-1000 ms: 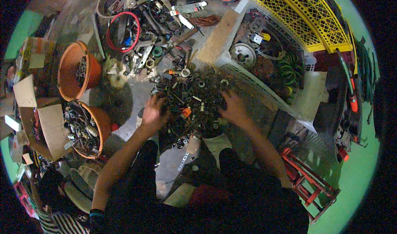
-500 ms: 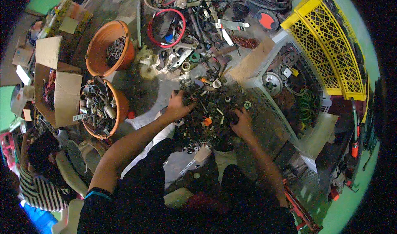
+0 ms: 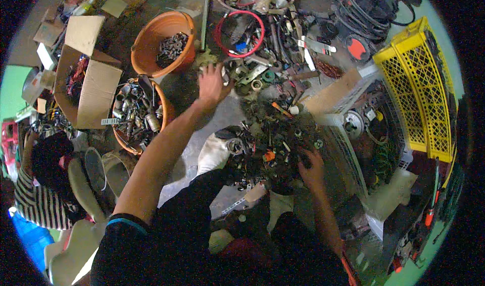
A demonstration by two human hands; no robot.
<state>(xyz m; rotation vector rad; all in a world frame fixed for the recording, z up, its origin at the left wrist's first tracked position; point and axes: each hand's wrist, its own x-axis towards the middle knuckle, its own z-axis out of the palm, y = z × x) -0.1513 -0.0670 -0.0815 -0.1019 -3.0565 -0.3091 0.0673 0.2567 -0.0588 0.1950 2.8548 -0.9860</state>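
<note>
My left hand (image 3: pixel 211 87) is stretched forward with its fingers extended, beside a group of metal parts (image 3: pixel 251 75). A pale metal piece (image 3: pixel 225 76) lies against its thumb side; I see no grip on it. My right hand (image 3: pixel 311 169) rests at the right edge of a dark heap of mixed small parts (image 3: pixel 257 147). Its fingers are bent but apart, their tips partly lost against the dark heap. Among the heap are an orange piece (image 3: pixel 269 156), an orange-handled tool (image 3: pixel 281 109) and a white cylindrical piece (image 3: pixel 294 110).
Orange buckets of metal parts (image 3: pixel 143 38) (image 3: pixel 165 101) and an open cardboard box (image 3: pixel 98 91) stand left. A red hose ring (image 3: pixel 263 33) lies ahead. Right are a white crate (image 3: pixel 348 167) and a yellow crate (image 3: pixel 417 84). Another person in a striped shirt (image 3: pixel 43 200) sits far left.
My left hand has left the heap and moved forward to the metal parts beyond it. My right hand stays at the heap's right edge. The whole view has shifted.
</note>
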